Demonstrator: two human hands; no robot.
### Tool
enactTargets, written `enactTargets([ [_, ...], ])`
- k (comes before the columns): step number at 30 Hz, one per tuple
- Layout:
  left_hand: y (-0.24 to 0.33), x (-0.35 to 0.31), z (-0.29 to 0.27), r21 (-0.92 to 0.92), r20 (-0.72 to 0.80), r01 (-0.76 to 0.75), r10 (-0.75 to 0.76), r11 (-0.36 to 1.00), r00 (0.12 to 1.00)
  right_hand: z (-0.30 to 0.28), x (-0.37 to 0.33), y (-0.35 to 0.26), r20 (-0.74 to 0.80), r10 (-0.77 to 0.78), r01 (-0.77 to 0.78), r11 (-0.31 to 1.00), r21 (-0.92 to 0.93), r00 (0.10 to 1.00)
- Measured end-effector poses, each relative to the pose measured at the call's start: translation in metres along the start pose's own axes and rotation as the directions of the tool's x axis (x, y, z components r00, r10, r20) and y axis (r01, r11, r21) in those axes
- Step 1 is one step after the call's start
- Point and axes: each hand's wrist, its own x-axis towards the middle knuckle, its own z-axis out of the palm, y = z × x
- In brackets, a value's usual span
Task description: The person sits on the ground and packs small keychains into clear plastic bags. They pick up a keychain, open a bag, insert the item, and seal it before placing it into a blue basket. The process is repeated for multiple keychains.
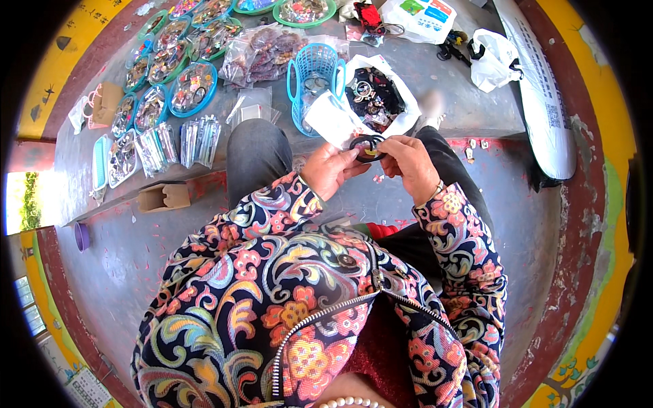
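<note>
Above my lap, a dark looped band (368,147), which looks like a black hair tie with a small yellowish piece on it, is stretched between both hands. My left hand (329,170) pinches its left side between thumb and fingers. The fingertips of my right hand (413,165) close on its right side. Just beyond the hands stands a white plastic bag (401,95) with its mouth spread wide. Inside lies a heap of dark and colourful small accessories (374,100). A white flap (329,121) hangs at the bag's left, close above my left fingers.
Left of the bag is a blue plastic basket (304,115). Farther left, round trays (192,112) hold small items beside bundled clear packets (199,141). A small cardboard box (164,197) sits below the ledge. A long white board-like panel (544,102) runs along the right, near another white bag (495,61).
</note>
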Motion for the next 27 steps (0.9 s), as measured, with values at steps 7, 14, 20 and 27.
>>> enactTargets([
  [7, 0.009, 0.006, -0.015, 0.041, -0.013, 0.097, -0.096, 0.994, 0.995, -0.002, -0.002, -0.008, 0.127, -0.048, 0.107, 0.852, -0.512, 0.991],
  [14, 0.026, -0.001, -0.015, 0.308, 0.081, 0.261, -0.298, 0.915, 0.951, -0.009, 0.006, 0.001, 0.154, -0.047, 0.102, 0.921, -0.376, 0.987],
  [20, 0.027, -0.003, -0.008, 0.403, 0.006, 0.248, -0.274, 0.881, 0.962, -0.002, 0.003, 0.006, 0.155, -0.041, 0.064, 0.988, -0.142, 0.987],
  [27, 0.019, -0.001, -0.012, 0.302, -0.144, 0.158, -0.118, 0.94, 0.982, -0.005, 0.006, 0.008, 0.166, 0.015, 0.002, 0.994, -0.105, 0.986],
])
